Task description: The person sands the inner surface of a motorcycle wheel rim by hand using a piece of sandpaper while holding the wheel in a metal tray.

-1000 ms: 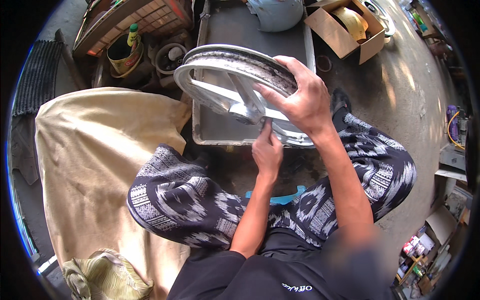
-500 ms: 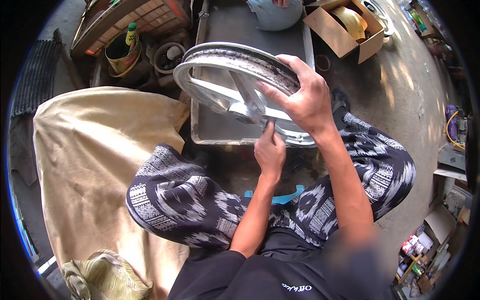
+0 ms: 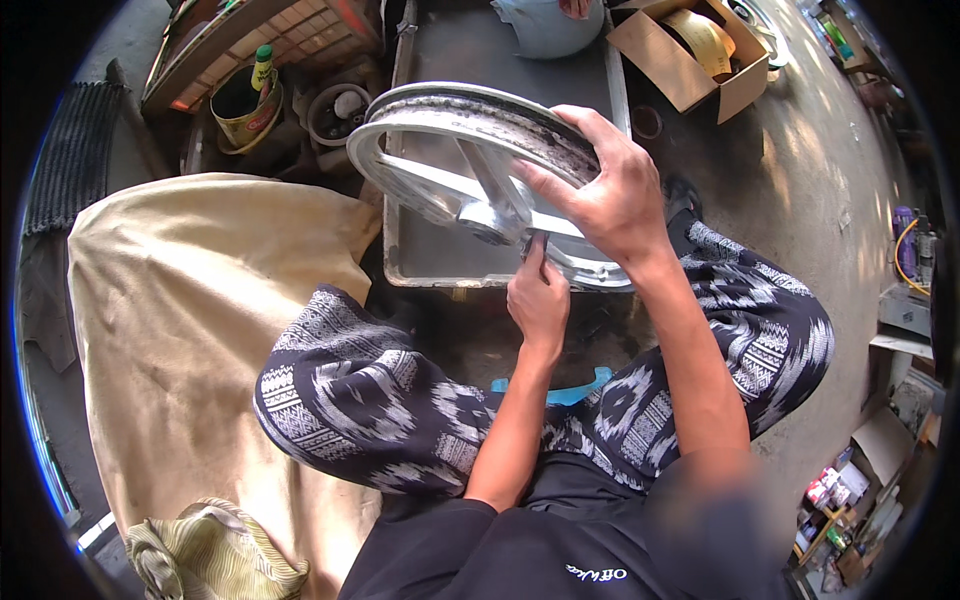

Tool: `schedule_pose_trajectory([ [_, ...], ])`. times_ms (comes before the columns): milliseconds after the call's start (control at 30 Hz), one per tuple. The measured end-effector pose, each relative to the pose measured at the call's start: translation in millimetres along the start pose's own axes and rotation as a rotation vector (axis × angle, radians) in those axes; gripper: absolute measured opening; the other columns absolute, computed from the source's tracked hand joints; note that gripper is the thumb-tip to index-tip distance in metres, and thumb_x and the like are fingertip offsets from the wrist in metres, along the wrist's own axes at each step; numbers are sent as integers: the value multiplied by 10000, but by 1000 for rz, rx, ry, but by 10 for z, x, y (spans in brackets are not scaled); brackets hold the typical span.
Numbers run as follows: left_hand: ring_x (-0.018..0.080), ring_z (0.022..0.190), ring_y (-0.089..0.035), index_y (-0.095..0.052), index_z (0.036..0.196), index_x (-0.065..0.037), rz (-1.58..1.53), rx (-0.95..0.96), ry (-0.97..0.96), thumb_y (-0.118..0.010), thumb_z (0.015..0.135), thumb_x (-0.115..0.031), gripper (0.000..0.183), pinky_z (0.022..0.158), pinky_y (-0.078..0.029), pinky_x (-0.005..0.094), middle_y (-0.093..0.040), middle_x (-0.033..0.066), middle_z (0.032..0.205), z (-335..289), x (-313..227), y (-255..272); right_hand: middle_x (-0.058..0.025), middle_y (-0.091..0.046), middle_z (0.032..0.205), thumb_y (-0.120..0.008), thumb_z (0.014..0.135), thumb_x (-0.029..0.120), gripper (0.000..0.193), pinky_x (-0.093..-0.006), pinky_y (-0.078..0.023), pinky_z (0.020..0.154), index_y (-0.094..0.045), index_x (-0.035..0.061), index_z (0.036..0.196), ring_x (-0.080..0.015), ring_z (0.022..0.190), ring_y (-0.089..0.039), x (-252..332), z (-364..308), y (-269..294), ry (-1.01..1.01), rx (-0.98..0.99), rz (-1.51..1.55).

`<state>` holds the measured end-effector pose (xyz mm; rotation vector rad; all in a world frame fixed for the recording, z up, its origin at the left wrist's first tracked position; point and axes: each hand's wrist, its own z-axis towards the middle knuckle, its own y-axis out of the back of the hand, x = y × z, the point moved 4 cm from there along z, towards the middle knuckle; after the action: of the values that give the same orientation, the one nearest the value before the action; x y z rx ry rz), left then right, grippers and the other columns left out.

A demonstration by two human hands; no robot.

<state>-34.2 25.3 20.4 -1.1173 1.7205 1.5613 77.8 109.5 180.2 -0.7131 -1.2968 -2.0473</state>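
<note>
A silver spoked wheel rim (image 3: 480, 225), like a motorcycle's, stands tilted over a grey tray (image 3: 392, 262), with dark grime along its channel. My right hand (image 3: 615, 190) grips its right side, thumb on the near face and fingers over the outer edge. Below the hub, my left hand (image 3: 540, 300) is closed, its fingertips pressed to a spoke. Something small and dark shows at those fingertips, too little of it to name.
Beyond the rim, a pale rounded object (image 3: 550, 30) sits in the tray. An open cardboard box (image 3: 745, 90) stands at the right. Left are a bucket (image 3: 245, 110) with a green-capped bottle, a smaller pot (image 3: 335, 115) and a tan cloth (image 3: 200, 280). A light-blue piece (image 3: 565, 392) lies between my legs.
My left fingertips have shifted slightly up and left along the spoke, towards the hub. The right hand keeps its grip and the rim has hardly moved.
</note>
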Motion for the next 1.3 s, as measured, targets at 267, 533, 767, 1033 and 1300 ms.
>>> schedule_pose_trajectory([
  [267,423,1125,-700,-673,1325,27,-103,43,7,-595,948,-82,400,950,-548,449,-702,287,1209,-19,-9,-3,-125,-754,1028,-839,803,535,611,-437,-598,808,-689,66,1165,-327,919,-758,9,-1,-17,3,-4,5],
  [533,452,971,-717,-681,1323,-35,-29,8,-66,-602,958,-122,384,831,-569,521,-723,285,1103,-63,-166,-19,-167,-765,992,-791,861,576,615,-421,-591,814,-705,35,1142,-326,902,-764,-4,14,18,-52,26,66],
  [767,439,1003,-712,-677,1318,-46,-27,126,-124,-602,929,-107,400,853,-573,522,-721,252,1177,-252,-384,-76,-166,-737,867,-504,1055,609,597,-406,-542,784,-718,55,1102,-343,840,-737,-23,34,39,-129,2,147],
  [1033,425,1103,-705,-700,1278,11,-131,35,-102,-590,953,-76,355,934,-560,458,-709,264,1229,-258,-431,-26,-174,-691,793,-350,1089,648,722,-412,-520,755,-718,27,1092,-363,781,-693,-145,46,-7,-168,-49,241],
  [1300,463,1043,-709,-684,1237,60,-203,33,-46,-572,951,-104,348,917,-559,486,-719,304,1135,-154,-407,-53,-181,-715,836,-331,1087,659,763,-401,-518,790,-722,4,1131,-329,822,-702,-134,51,-38,-161,-48,251],
])
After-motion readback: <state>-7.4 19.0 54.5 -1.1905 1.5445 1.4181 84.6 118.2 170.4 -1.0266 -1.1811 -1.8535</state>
